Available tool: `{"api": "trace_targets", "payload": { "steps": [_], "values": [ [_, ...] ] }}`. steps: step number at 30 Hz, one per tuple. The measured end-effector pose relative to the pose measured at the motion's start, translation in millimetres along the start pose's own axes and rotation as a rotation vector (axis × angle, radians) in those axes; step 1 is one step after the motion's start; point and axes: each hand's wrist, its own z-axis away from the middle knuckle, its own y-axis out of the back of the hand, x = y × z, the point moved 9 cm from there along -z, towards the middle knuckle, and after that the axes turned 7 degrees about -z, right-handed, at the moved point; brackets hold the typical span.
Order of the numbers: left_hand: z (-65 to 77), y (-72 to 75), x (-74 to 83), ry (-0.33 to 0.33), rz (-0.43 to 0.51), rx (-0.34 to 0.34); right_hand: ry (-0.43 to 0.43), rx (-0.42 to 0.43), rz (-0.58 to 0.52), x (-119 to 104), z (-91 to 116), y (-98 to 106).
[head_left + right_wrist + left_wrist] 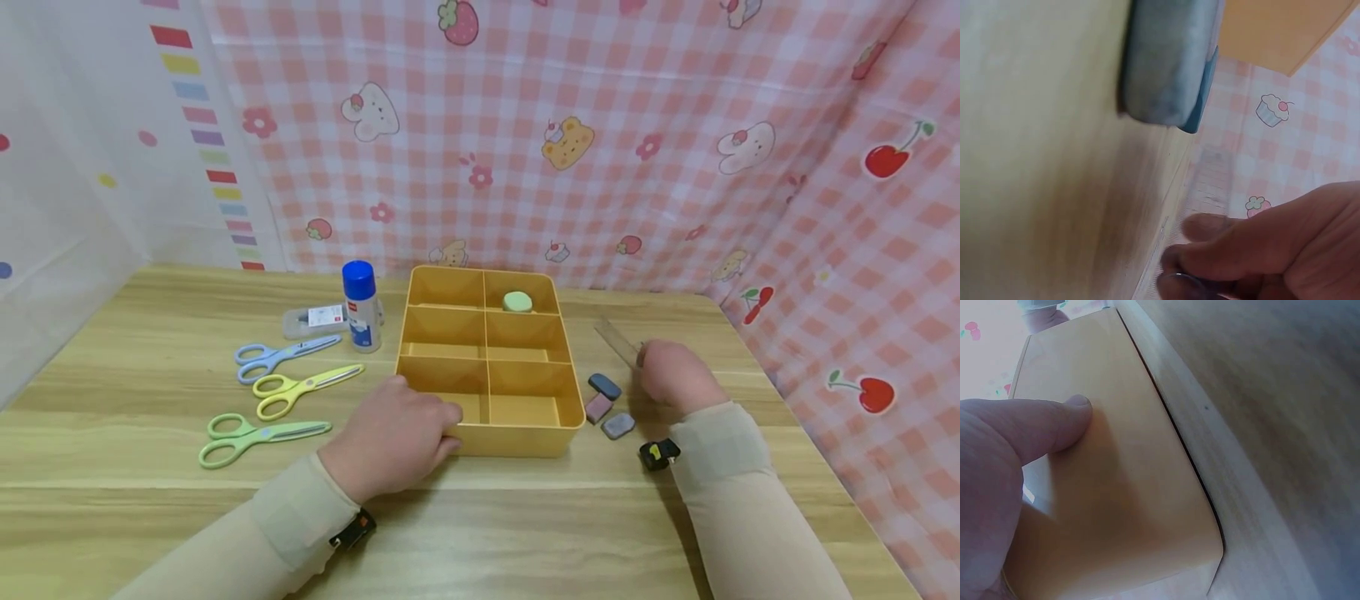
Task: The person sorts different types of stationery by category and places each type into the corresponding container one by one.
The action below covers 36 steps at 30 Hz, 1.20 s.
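A yellow-orange storage box [487, 440] with several compartments stands mid-table, a pale green rounded piece [517, 302] in its back right compartment. My left hand [393, 435] grips the box's front left corner; in the left wrist view the thumb [1063, 422] lies against the box's outer wall [1116, 462]. To the right of the box, my right hand [678, 375] pinches a clear ruler [618, 340] between thumb and fingers. The ruler [1207, 181] also shows in the right wrist view, its lower part hidden by the fingers.
Beside the box's right wall lie a dark blue eraser [604, 386], a pink eraser [598, 408] and a grey eraser [618, 427]. On the left are blue scissors [281, 354], yellow scissors [303, 385], green scissors [258, 435], a blue-capped glue bottle [362, 308] and a clear case [311, 320].
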Motion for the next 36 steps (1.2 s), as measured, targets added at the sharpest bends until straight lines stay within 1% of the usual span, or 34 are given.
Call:
{"api": "trace_targets", "payload": {
  "steps": [5, 11, 16, 19, 27, 31, 36],
  "values": [
    [0.2, -0.1, 0.6, 0.001, -0.007, 0.000, 0.002, 0.045, -0.031, 0.2, 1.9, 6.3],
    [-0.2, 0.9, 1.6, -0.006, -0.012, 0.009, -0.034, 0.085, -0.053, 2.7, 1.5, 10.7],
    [-0.3, 0.9, 1.6, -0.006, -0.016, 0.010, -0.012, 0.170, -0.047, -0.6, 2.0, 19.7],
    [-0.4, 0.6, 1.6, -0.005, -0.012, 0.007, -0.008, 0.225, -0.066, -3.3, 3.6, 26.1],
    [0.0, 0.7, 1.5, -0.006, -0.012, 0.010, -0.044, 0.395, -0.167, -6.7, 10.1, 41.3],
    [0.1, 0.3, 1.5, -0.007, -0.016, 0.015, -0.024, 0.484, -0.219, -9.7, 14.4, 48.1],
    [0.2, -0.4, 1.4, -0.005, -0.008, 0.003, 0.009, 0.558, -0.255, -14.8, 19.2, 54.5]
  ]
}}
